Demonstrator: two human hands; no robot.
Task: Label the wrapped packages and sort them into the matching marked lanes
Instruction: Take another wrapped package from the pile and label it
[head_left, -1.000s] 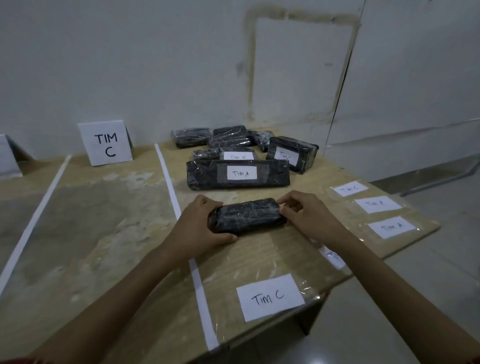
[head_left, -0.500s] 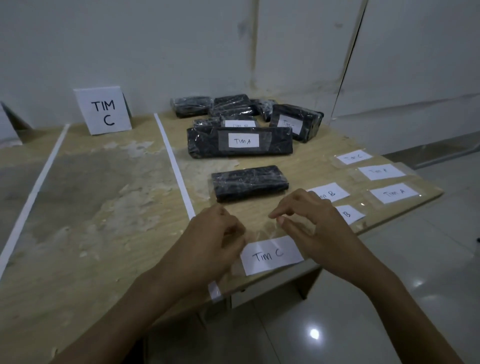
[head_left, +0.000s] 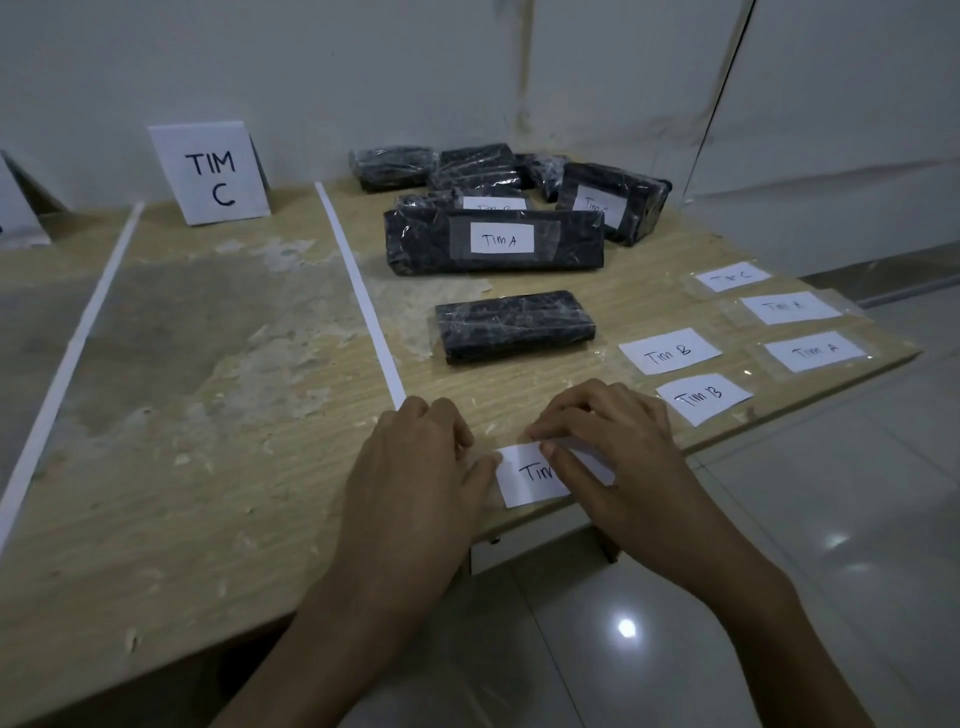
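The right grip (head_left: 613, 457) pinches the top edge of a paper label (head_left: 524, 480) near the front edge of the surface (head_left: 208, 415). The left grip (head_left: 415, 467) touches the label's left end with its thumb; I cannot tell if it pinches. The label reads "Tim", and the rest is hidden. Just past the hands lies a black package (head_left: 514, 325) with no label on top. I think this label is for it. It is best to peel slowly, keep the label flat, then press it smooth onto the middle of the package.
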